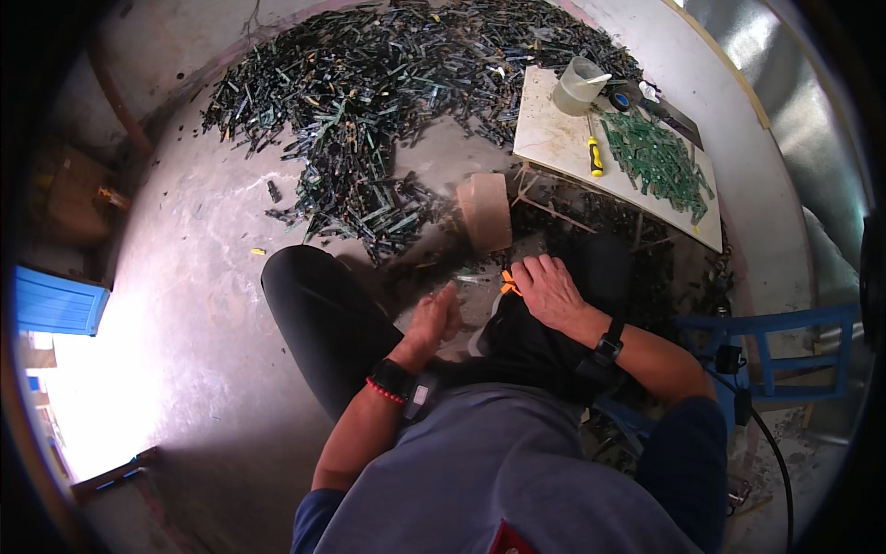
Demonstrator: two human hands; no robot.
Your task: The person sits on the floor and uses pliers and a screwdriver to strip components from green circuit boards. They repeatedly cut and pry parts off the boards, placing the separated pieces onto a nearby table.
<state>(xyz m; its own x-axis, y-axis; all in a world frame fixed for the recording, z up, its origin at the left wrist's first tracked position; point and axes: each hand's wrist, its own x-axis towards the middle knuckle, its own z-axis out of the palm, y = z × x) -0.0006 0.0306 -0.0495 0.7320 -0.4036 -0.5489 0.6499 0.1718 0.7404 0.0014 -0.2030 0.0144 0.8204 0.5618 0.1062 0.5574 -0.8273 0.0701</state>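
Over my lap, my left hand point(434, 319) is curled closed, its palm turned inward. Whatever its fingers hold, if anything, is hidden. My right hand point(552, 294) rests above my right thigh with its fingers bent down round a small orange-handled tool point(509, 283). Only the orange part shows, at the fingertips; the tool's exact kind is unclear. A gap separates the two hands. Just beyond them a brown piece of cardboard point(485, 212) stands at the near edge of a large heap of dark green and black strips point(369, 120).
At the right a low white-topped table point(554, 129) bears a cloudy plastic jug point(579, 88), a yellow-and-black screwdriver point(594, 157) and a spread of green strips point(653, 162). A blue frame point(803, 346) stands right of me. A black cable point(780, 452) hangs beside my right arm.
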